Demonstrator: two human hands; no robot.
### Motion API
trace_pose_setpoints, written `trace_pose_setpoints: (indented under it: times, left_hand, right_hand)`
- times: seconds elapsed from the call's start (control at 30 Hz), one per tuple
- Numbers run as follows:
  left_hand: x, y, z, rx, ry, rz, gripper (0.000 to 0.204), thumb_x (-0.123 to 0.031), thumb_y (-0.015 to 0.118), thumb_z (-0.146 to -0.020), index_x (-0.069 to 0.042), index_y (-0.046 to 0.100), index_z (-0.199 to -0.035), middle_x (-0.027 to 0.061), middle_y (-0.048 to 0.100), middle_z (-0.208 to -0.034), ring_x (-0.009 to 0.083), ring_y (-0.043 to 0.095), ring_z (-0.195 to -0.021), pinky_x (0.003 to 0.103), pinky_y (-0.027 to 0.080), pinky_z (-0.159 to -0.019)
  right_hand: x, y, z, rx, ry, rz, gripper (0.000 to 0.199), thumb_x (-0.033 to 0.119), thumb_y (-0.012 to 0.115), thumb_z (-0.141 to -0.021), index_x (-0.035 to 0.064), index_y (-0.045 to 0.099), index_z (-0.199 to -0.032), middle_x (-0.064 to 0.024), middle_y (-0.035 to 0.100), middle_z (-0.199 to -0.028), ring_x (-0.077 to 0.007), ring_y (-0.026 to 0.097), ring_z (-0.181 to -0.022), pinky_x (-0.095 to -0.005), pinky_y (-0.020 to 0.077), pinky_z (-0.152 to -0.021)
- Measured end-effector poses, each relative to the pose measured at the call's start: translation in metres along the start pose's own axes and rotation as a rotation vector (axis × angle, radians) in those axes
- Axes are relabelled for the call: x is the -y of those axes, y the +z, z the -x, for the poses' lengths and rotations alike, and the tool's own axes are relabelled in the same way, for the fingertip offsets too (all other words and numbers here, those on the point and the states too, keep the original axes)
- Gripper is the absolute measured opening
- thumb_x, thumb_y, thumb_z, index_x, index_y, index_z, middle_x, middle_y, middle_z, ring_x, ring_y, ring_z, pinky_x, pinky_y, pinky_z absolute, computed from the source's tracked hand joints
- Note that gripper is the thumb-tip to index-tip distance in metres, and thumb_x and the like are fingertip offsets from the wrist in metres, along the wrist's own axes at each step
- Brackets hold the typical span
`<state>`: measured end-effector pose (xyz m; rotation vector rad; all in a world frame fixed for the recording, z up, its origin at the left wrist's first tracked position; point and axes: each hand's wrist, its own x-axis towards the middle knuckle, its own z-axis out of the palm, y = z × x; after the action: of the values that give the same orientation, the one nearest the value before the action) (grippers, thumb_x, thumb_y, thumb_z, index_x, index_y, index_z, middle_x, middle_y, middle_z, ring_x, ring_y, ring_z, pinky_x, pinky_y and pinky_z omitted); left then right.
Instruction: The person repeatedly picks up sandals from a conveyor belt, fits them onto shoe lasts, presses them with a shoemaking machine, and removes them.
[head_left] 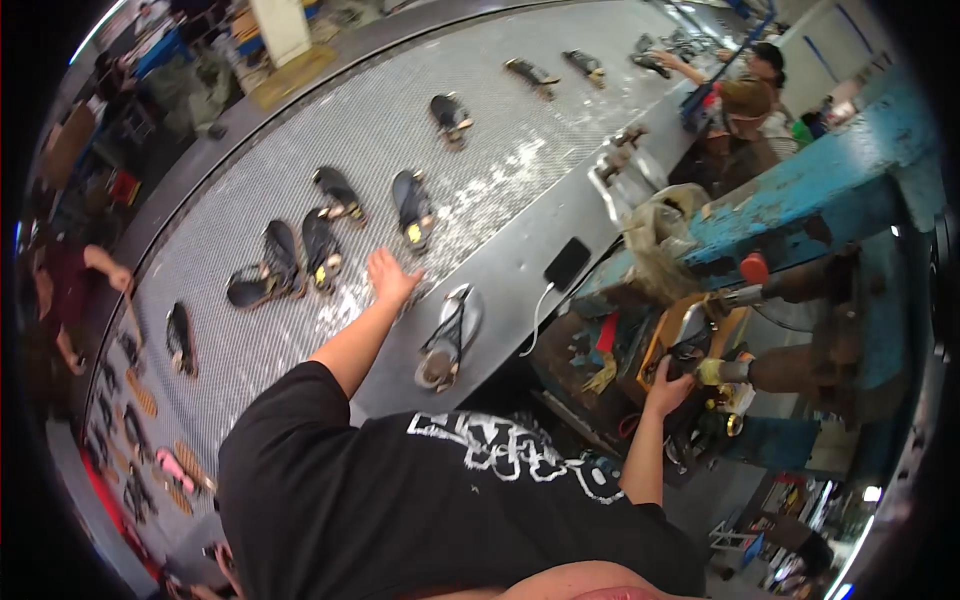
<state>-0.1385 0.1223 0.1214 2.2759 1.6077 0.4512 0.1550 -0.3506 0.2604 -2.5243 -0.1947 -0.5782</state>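
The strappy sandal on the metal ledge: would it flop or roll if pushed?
The sandal probably won't roll, since it lies flat. Its thin dark straps may flex, and the smooth-looking ledge might let it slide.

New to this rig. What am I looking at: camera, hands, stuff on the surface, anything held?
No robot here: it's one wide fisheye picture from a camera on a person's head, looking down, so straight edges bend. The open left hand is stretched toward dark shoes on a grey mesh surface; nothing shows in it. On the metal ledge lie a strappy sandal and a black phone. The right hand is at a worn blue machine, by a dark item; I can't tell whether it's gripped. Another person is at upper right.
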Motion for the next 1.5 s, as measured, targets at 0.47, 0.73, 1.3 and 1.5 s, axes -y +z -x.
trace_pose_setpoints:
  times: [0.47,0.73,1.3,1.5]
  left_hand:
    - [-0.017,0.024,-0.071,0.456,-0.559,1.615,0.025,-0.006,0.062,-0.085,-0.002,0.057,-0.109,0.0117,0.066,-0.096,0.0236,0.065,-0.086,0.032,0.053,-0.074]
    - [-0.073,-0.135,0.169,1.754,-0.62,1.799,0.042,-0.004,0.054,-0.089,0.004,0.046,-0.129,0.0231,0.057,-0.123,0.0351,0.057,-0.114,0.042,0.049,-0.096]
    - [-0.197,-0.039,0.226,0.987,0.274,1.413,0.03,-0.018,0.052,-0.089,-0.002,0.053,-0.115,0.0074,0.064,-0.096,0.0163,0.063,-0.077,0.031,0.053,-0.07]
    - [-0.243,-0.091,0.265,1.695,0.302,1.017,0.055,-0.03,0.057,-0.095,-0.001,0.039,-0.138,0.0078,0.061,-0.108,0.014,0.062,-0.082,0.027,0.053,-0.068]
  right_hand:
    - [0.03,-0.002,0.052,0.116,0.108,-0.158,0.062,0.017,0.078,-0.066,0.0044,0.05,-0.12,-0.0186,0.064,-0.107,-0.0362,0.061,-0.101,-0.0401,0.0456,-0.086]
    - [0.158,-0.053,0.165,0.477,0.266,-0.967,0.06,-0.006,0.07,-0.069,-0.001,0.047,-0.124,-0.0083,0.055,-0.118,-0.0186,0.054,-0.107,-0.0311,0.0391,-0.097]
    - [0.097,-0.104,0.174,0.745,-0.118,-0.861,0.067,0.004,0.069,-0.068,0.0035,0.043,-0.129,-0.0124,0.053,-0.125,-0.0235,0.051,-0.115,-0.0335,0.0364,-0.101]
    - [0.053,-0.112,0.153,0.398,0.071,-0.764,0.07,0.001,0.066,-0.069,0.0,0.041,-0.134,-0.0112,0.052,-0.125,-0.0211,0.05,-0.117,-0.0335,0.0375,-0.1]
